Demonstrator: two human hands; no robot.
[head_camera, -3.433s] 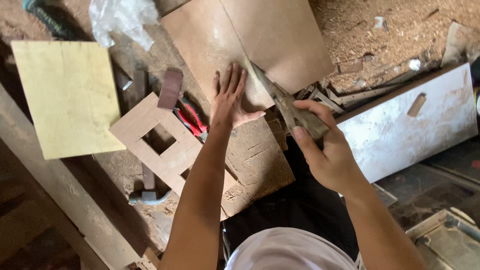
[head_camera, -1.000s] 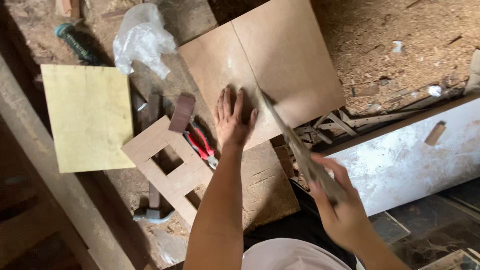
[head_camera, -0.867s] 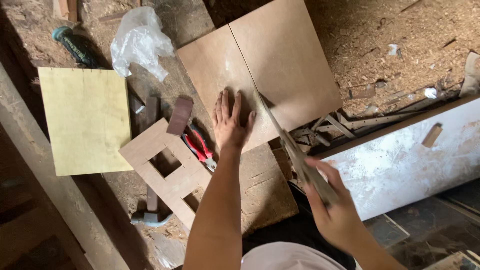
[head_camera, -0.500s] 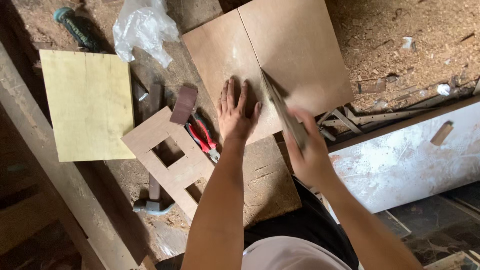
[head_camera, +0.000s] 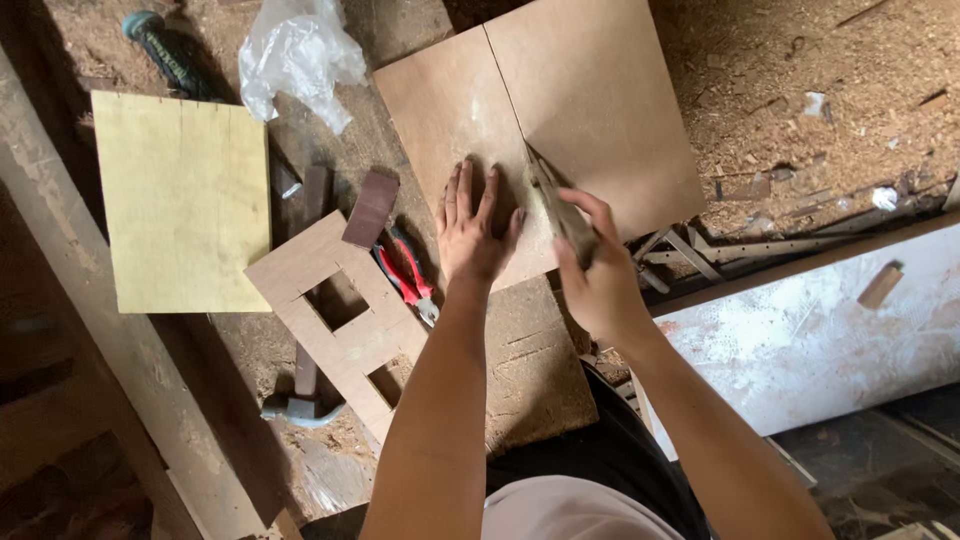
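A brown plywood sheet (head_camera: 600, 100) lies on a dusty workbench, with a cut line running down it. My left hand (head_camera: 472, 232) presses flat on the sheet's near left part, fingers spread. My right hand (head_camera: 598, 275) grips the handle of a hand saw (head_camera: 548, 192), whose blade sits in the cut just right of my left hand.
Red-handled pliers (head_camera: 408, 275) and a wooden frame with two square holes (head_camera: 345, 320) lie left of my left arm. A hammer (head_camera: 300, 395), a yellowish board (head_camera: 185, 200), a clear plastic bag (head_camera: 300, 55) and a dark green tool (head_camera: 165, 50) are further left. A white panel (head_camera: 820, 340) stands right.
My right hand has pushed the saw forward along the cut, from well behind the sheet's edge to close beside my left hand. The left hand stays pressed on the sheet.
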